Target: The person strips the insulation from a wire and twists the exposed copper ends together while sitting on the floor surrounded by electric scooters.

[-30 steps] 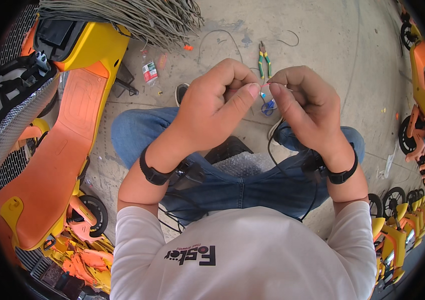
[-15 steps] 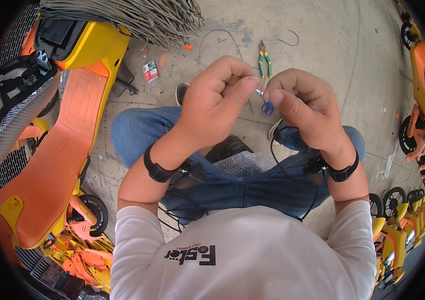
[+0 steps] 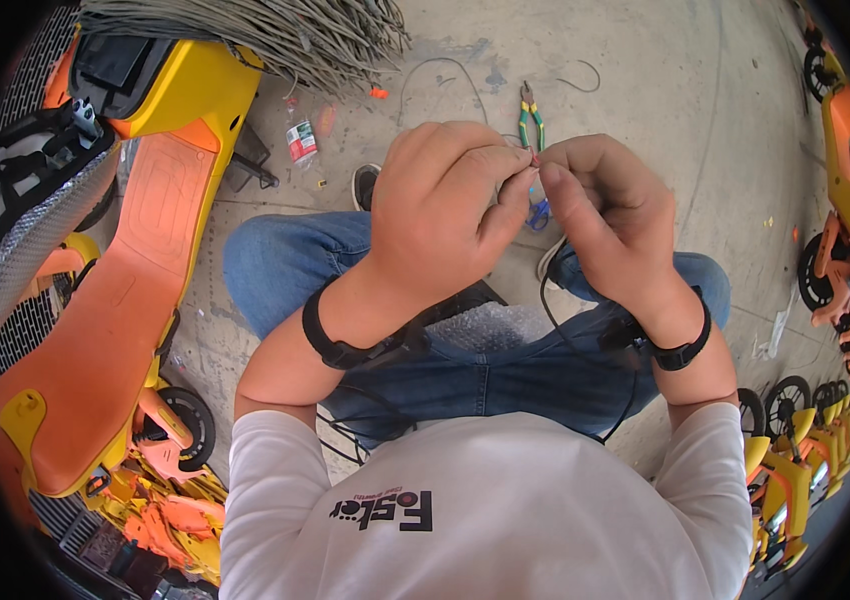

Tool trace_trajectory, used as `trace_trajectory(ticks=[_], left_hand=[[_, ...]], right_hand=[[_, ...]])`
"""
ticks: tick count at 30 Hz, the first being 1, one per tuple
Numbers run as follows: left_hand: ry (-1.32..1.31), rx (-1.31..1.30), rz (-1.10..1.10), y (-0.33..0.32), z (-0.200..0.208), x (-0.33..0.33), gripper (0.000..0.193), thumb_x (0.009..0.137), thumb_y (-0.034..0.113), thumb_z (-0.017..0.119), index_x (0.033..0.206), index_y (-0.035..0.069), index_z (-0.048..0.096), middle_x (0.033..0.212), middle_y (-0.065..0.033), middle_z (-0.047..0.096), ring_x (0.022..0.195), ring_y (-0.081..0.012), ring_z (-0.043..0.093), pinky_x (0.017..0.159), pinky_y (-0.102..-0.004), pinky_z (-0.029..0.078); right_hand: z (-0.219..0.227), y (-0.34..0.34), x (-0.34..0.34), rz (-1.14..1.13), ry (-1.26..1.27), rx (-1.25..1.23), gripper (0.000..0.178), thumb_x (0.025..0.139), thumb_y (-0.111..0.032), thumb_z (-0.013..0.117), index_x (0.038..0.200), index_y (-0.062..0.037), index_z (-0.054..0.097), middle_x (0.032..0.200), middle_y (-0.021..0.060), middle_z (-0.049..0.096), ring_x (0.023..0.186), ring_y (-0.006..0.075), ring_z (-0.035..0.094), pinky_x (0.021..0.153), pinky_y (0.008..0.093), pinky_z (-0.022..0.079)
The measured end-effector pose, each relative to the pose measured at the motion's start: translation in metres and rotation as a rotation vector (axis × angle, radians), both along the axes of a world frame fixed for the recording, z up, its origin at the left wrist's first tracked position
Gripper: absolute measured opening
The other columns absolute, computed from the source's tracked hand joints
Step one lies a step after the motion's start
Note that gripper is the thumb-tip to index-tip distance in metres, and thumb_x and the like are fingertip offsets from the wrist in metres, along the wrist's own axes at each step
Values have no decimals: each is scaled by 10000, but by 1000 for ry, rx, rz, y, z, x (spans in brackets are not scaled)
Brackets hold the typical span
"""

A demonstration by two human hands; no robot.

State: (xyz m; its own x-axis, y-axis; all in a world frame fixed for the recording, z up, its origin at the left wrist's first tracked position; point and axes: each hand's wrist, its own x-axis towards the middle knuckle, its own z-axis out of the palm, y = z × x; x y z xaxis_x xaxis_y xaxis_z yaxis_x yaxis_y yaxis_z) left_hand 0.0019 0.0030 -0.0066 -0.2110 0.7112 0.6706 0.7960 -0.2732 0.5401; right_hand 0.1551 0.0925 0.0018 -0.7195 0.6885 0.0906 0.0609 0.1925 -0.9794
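In front of me, above my lap, my two hands meet at the fingertips. My left hand (image 3: 455, 195) is closed, its thumb and forefinger pinching a thin red strand (image 3: 536, 160), most of which the fingers cover. From the other side my right hand (image 3: 613, 205) pinches the same strand between thumb and curled forefinger. Just beyond the fingertips, pliers (image 3: 532, 115) with green and yellow handles lie on the floor. Under the hands, blue-handled scissors (image 3: 539, 213) rest on the floor, partly hidden.
A big bundle of grey cables (image 3: 275, 35) lies at the far left. Near it are a clear plastic bottle (image 3: 301, 142) and a loose wire (image 3: 445, 65). An orange and yellow scooter body (image 3: 135, 270) stands close on my left; more scooters (image 3: 795, 450) line the right.
My left hand has rolled over, its knuckles now turned more upward, and shifted slightly right. Both hands' fingertips have come closer together around the strand.
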Motion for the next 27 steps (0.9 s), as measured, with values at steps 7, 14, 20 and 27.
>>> trace_trajectory(ticks=[7,14,20,27], left_hand=[[133,-51,35,0,1,3,178,681,-2,712,842,39,651,808,-91,614,708,-268,583,637,-344,459],[177,-105,29,-3,0,2,199,605,-24,688,773,45,605,777,-86,580,672,-272,549,610,-350,451],[190,-77,-3,-3,3,1,200,583,-39,670,731,52,570,756,-74,566,649,-264,524,595,-338,444],[110,-28,-15,0,1,-2,209,570,-41,665,736,48,574,762,-77,572,663,-268,535,601,-335,444]], right_hand=[[-2,-3,-2,-28,-72,170,48,852,-18,633,899,-14,641,616,17,489,509,73,407,486,233,368],[-2,-3,-4,15,-65,314,68,813,-8,654,878,-13,638,730,110,615,598,239,600,550,308,479],[0,1,-3,82,-66,394,86,799,-1,652,884,-8,637,766,120,628,656,282,622,582,332,496],[4,0,-2,83,-92,291,81,808,-16,654,887,-16,638,744,108,624,597,240,603,545,302,478]])
